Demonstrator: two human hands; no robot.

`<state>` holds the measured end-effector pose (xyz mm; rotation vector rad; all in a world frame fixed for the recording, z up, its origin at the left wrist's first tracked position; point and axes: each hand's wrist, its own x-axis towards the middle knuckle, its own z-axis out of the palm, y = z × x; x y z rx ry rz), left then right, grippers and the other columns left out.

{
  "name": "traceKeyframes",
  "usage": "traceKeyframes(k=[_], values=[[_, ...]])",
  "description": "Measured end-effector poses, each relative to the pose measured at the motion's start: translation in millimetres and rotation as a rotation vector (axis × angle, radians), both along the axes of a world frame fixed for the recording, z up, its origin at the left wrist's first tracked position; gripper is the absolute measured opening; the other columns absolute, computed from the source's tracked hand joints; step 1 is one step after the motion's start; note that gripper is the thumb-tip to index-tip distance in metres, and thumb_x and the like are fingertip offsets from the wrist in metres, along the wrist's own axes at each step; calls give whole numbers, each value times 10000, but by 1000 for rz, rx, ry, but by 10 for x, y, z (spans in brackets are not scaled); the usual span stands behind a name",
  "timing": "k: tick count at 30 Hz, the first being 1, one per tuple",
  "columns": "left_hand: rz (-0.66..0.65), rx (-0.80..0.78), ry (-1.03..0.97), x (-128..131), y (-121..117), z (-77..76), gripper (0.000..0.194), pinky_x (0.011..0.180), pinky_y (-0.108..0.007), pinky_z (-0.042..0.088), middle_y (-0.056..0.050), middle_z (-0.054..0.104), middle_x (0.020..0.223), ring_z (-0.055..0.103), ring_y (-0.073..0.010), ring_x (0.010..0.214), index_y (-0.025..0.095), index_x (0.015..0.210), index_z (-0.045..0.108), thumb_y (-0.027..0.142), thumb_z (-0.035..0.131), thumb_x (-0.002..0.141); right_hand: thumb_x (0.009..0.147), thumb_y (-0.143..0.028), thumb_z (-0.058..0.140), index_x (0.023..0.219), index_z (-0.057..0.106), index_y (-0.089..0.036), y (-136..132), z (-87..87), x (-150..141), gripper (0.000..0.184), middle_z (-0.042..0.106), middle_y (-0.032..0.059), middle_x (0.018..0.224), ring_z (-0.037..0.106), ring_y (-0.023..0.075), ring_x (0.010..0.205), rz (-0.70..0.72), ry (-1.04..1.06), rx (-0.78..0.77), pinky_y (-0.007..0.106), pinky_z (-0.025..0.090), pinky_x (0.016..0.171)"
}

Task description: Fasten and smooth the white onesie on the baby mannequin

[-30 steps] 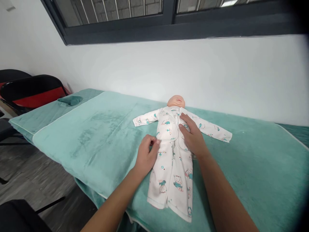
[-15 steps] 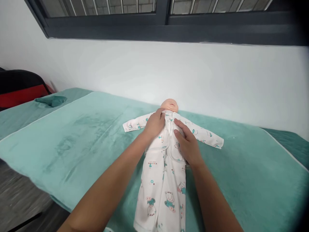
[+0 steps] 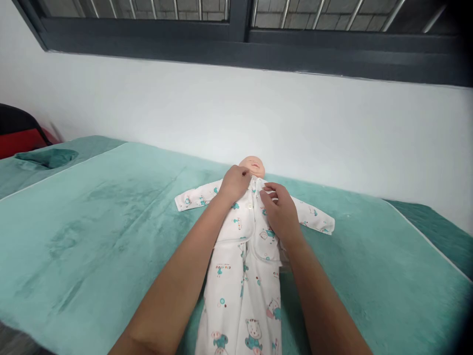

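Note:
A baby doll point(image 3: 253, 164) lies face up, its head toward the wall. It wears a white baby jacket point(image 3: 236, 224) with animal prints, sleeves spread to both sides, and matching trousers point(image 3: 221, 286). At the collar, just below the doll's chin, the curled fingers of my left hand point(image 3: 235, 183) pinch the jacket. My right hand point(image 3: 281, 209) is bent over the other front panel, thumb and fingertips closed on its upper edge. The two front edges lie close together between my hands. Part of each sleeve is hidden behind my hands.
A green plush cover point(image 3: 111, 212) spreads under the doll. White wall point(image 3: 166, 103) rises behind it, with a dark window frame point(image 3: 236, 49) above. At the far left are a hole point(image 3: 48, 158) in the cover and a black and red object point(image 3: 18, 130).
My fingers have gone from lying flat on the jacket's chest to pinching near its collar and front edge. The view has shifted slightly, so the doll appears further left.

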<state>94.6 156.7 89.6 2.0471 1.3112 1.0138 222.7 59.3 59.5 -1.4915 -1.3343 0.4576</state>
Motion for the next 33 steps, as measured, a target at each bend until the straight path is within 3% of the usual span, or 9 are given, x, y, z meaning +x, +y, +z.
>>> traceKeyframes(k=[5, 8, 11, 14, 17, 22, 26, 33], values=[[-18, -22, -19, -34, 43, -49, 201, 669, -290, 393, -23, 648, 695, 554, -166, 700, 192, 622, 591, 169, 525, 811, 897, -553, 479, 890, 558, -217, 360, 225, -72, 345, 673, 81, 938, 604, 259, 858, -78, -345, -239, 364, 403, 724], [18, -22, -54, -55, 49, -101, 145, 720, -289, 416, -35, 695, 818, 593, -170, 773, 190, 727, 620, 147, 515, 817, 897, -499, 439, 806, 517, -220, 522, 298, -109, 304, 666, 108, 869, 594, 286, 837, -86, -488, -355, 354, 351, 667], [83, 17, -79, -56, 29, -142, 131, 740, -294, 425, -43, 691, 858, 593, -174, 796, 193, 787, 607, 154, 501, 853, 877, -404, 436, 728, 492, -232, 575, 301, -97, 234, 653, 72, 811, 577, 248, 783, -61, -467, -364, 332, 332, 641], [101, 21, -138, -41, -5, -141, 134, 707, -289, 418, -32, 671, 841, 571, -167, 766, 201, 797, 584, 174, 484, 882, 883, -462, 453, 725, 486, -238, 541, 285, -78, 276, 636, 32, 775, 554, 211, 731, -47, -414, -349, 309, 336, 636], [93, -56, -302, -24, -30, -100, 118, 688, -271, 423, -10, 655, 804, 566, -150, 739, 204, 813, 600, 209, 505, 883, 878, -553, 482, 799, 492, -238, 487, 275, -91, 325, 639, 36, 828, 549, 204, 724, -100, -471, -340, 300, 341, 636], [99, -202, -464, 4, -58, -34, 82, 689, -257, 436, -9, 663, 799, 576, -135, 734, 188, 800, 640, 228, 576, 833, 907, -443, 465, 790, 513, -230, 488, 225, -80, 248, 633, 50, 774, 536, 209, 694, -132, -563, -296, 302, 321, 627], [83, -197, -449, 26, -68, -45, 77, 672, -260, 432, -13, 675, 794, 577, -135, 722, 185, 795, 660, 236, 604, 810, 854, -318, 496, 677, 539, -225, 562, 183, 18, 204, 624, 36, 693, 511, 197, 667, -85, -431, -206, 306, 329, 627], [61, -195, -495, 37, -16, -97, 98, 695, -258, 463, -29, 705, 796, 615, -136, 722, 172, 807, 685, 262, 654, 784, 791, -366, 610, 793, 702, -179, 627, 200, 38, 208, 686, 17, 753, 569, 163, 685, 24, 237, 11, 282, 432, 647]])
